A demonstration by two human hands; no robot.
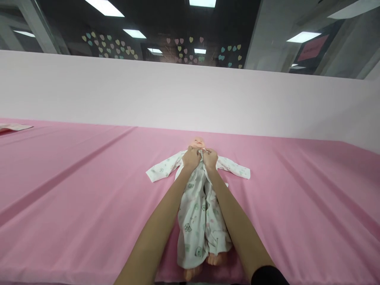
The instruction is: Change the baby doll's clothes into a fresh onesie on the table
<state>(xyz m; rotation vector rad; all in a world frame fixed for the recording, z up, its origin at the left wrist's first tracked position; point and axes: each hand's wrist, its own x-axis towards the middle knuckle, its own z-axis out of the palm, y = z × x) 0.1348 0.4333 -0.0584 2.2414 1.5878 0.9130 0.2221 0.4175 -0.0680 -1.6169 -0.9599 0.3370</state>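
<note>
A baby doll lies on its back, head away from me and bare feet near the front edge. It wears a white romper with small green prints, its long sleeves spread to both sides. At the doll's neck, my left hand pinches the romper's collar from the left. My right hand grips the collar's other side, close beside it. Both hands have their fingers closed on the cloth. Below them the romper's front hangs partly open down the middle. The exact bit of collar between the fingertips is hidden.
The doll rests on a pink sheet with long creases. A folded patterned cloth lies at the far left. Behind the sheet stands a low white wall, topped by dark glass with heart stickers.
</note>
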